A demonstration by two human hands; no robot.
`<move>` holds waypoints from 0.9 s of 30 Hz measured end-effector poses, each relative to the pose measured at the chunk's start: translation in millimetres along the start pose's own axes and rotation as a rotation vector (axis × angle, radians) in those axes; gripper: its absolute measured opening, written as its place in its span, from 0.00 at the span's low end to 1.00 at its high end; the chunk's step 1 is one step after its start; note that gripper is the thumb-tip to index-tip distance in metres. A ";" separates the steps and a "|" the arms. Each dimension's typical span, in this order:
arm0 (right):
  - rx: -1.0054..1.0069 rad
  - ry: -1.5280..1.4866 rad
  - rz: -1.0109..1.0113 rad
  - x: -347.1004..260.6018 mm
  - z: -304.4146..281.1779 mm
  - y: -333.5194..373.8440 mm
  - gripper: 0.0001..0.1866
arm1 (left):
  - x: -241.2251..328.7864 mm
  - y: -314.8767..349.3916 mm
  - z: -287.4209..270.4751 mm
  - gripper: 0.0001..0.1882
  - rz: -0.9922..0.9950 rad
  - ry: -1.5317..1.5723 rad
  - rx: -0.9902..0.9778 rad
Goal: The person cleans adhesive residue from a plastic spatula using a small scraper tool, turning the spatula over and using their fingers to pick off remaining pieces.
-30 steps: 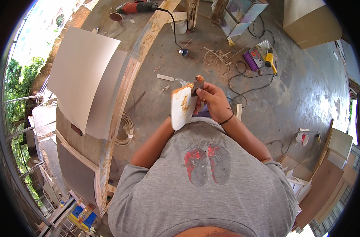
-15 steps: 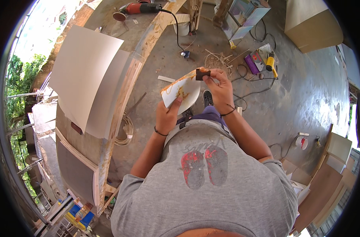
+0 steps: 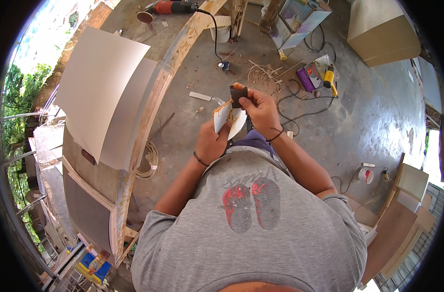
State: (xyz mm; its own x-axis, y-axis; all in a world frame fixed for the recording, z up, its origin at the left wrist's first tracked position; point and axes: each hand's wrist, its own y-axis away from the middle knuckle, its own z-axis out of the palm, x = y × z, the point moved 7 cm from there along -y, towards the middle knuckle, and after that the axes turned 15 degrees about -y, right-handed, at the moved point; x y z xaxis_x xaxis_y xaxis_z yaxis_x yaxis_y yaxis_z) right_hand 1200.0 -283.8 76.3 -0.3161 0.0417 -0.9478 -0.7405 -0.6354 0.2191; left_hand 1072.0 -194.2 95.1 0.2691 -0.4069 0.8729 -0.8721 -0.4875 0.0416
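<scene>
Two full hands: your left hand (image 3: 212,142) grips the white board (image 3: 223,120), your right hand (image 3: 262,112) the scraper (image 3: 238,97).
The board's upper edge slants away rightward: left hand at its near side, scraper at its far end.

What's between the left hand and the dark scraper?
In the head view, the white piece, smeared with orange paste, lies between the left hand gripping it and the scraper in the right hand.

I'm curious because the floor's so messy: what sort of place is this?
Probably a woodworking workshop: there's a red power tool, wood scraps on the floor, and large boards on the right.
</scene>
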 end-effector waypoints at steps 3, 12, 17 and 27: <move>0.008 0.069 -0.033 -2.5 6.0 2.4 0.06 | -2.5 0.0 3.1 0.12 0.024 -0.014 -0.014; -0.003 0.007 0.010 9.8 19.9 2.2 0.07 | -7.2 -8.0 -1.5 0.10 0.068 -0.100 0.035; -0.028 -0.031 -0.030 18.5 27.8 -0.6 0.07 | -18.5 -9.7 1.7 0.09 0.042 -0.111 0.024; -0.038 0.094 -0.048 23.8 32.1 -1.7 0.08 | -29.7 -12.2 6.9 0.14 0.099 -0.178 0.049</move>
State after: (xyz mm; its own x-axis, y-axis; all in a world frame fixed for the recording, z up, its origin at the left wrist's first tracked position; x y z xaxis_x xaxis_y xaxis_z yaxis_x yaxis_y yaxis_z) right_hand 1174.7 -256.9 60.8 -0.2225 0.0017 -0.9749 -0.7298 -0.6633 0.1654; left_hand 1077.5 -181.5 65.4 0.2548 -0.5830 0.7715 -0.8783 -0.4733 -0.0676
